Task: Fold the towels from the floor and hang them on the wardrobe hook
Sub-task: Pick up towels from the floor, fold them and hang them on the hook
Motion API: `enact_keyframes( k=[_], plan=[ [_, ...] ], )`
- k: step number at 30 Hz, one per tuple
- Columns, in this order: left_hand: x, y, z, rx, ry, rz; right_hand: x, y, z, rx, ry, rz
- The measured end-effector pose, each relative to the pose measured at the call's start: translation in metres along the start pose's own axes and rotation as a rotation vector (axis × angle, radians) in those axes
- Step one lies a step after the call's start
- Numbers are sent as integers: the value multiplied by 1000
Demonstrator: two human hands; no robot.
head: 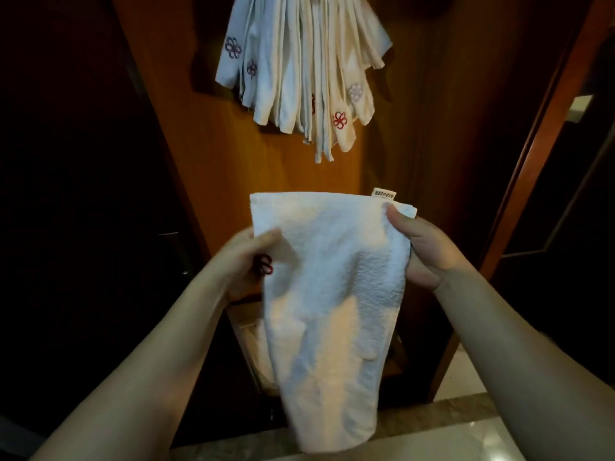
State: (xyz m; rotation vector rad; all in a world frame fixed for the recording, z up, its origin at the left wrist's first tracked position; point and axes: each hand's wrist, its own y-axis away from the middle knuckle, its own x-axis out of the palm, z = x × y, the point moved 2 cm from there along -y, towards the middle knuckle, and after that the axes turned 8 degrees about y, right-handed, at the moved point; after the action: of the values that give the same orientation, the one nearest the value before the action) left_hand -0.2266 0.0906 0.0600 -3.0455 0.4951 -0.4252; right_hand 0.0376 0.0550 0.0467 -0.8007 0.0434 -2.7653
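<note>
Dark wooden wardrobe panel fills the background, its hook hidden above the frame edge. From there hangs a bunch of folded towels, too overlapped to count. Below, one white towel is held up: left hand pinches its left edge, right hand grips its top right corner.

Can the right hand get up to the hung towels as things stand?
Probably yes, but not free-handed. The right hand pinches the white towel's upper corner, left hand grips the other edge. Nothing shows between it and the hung towels above.
</note>
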Motion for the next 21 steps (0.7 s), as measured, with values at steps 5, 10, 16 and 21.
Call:
enact_keyframes(
  k=[5,10,16,21],
  plan=[
    [-10,10,44,-133,-6,-40,-22,8,-19,142,108,-167],
    [-5,12,67,-164,21,-6,-35,14,-28,226,175,-307],
    [3,22,84,-129,-35,-175,-35,34,-53,269,204,-461],
    [14,46,97,38,-218,-322,-6,55,-76,143,383,-697]
  ],
)
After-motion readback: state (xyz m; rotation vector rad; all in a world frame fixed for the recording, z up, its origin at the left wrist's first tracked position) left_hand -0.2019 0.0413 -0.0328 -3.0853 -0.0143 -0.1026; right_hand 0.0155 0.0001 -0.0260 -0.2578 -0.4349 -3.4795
